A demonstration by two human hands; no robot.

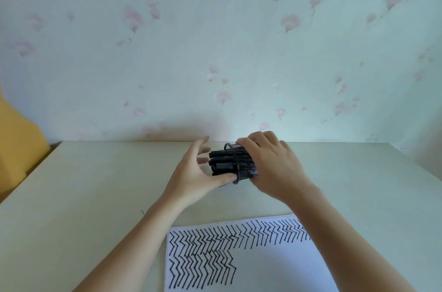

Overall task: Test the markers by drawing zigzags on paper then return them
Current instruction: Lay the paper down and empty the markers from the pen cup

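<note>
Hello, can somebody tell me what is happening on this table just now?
A person is handling a black mesh pen holder full of black markers. The right hand grips the holder, tipped on its side with its opening toward the left hand, which is open at the marker ends. Nearer the person, a sheet of paper on the table already carries rows of black zigzags.

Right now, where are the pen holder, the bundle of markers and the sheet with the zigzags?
mesh pen holder (251,170), head view: on its black mesh side wall.
markers (221,160), head view: on the ends sticking out of the holder.
paper (275,265), head view: on its blank white part.
</note>
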